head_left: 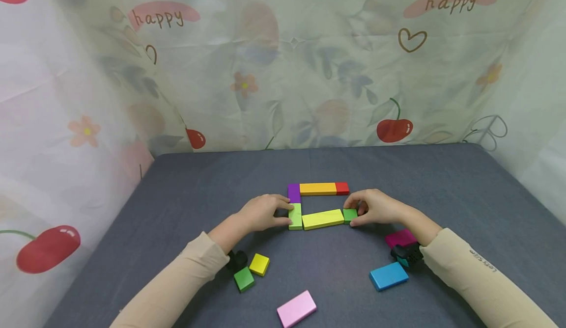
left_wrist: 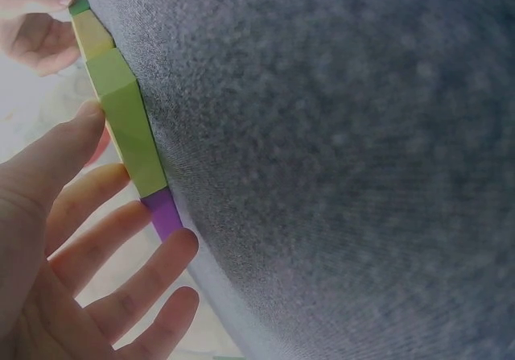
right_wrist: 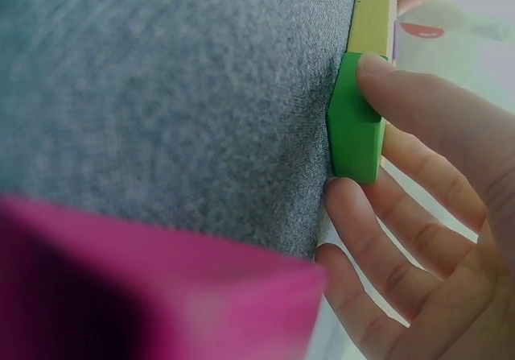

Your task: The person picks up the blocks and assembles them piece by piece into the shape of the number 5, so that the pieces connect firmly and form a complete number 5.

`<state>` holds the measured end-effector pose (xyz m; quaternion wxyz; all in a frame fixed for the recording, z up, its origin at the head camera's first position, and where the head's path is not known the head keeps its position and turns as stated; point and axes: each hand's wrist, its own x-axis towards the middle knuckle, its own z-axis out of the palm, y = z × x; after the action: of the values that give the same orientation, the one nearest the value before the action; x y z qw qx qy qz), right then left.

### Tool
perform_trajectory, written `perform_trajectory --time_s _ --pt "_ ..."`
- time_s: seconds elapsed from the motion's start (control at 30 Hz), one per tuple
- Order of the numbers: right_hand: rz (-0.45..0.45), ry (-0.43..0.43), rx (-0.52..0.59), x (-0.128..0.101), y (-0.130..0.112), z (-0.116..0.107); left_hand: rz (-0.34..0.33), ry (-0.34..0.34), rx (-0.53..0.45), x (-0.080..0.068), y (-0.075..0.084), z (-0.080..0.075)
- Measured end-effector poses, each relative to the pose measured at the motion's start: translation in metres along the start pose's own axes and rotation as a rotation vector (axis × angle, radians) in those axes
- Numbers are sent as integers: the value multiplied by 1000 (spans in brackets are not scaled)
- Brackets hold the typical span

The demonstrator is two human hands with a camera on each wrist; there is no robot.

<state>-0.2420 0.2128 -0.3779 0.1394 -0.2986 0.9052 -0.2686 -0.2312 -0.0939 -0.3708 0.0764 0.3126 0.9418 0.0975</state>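
The right hand (head_left: 376, 207) pinched the small dark-green wooden square (head_left: 350, 215) against the long yellow wooden bar (head_left: 323, 219) mid-table. The left hand (head_left: 263, 212), fingers apparently straight, touched the light-green wooden block (head_left: 295, 216) below the purple wooden block (head_left: 294, 193).

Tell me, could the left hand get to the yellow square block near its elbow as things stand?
Probably yes. The left hand only touches the light green block, and the yellow square block lies uncovered on the grey table beside the forearm, a dark green block next to it.
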Motion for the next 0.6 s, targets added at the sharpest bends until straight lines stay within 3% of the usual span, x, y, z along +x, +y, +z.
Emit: perform_trajectory --time_s 0.6 --pt "-11 -5 11 -2 2 -1 12 7 -5 0 -1 1"
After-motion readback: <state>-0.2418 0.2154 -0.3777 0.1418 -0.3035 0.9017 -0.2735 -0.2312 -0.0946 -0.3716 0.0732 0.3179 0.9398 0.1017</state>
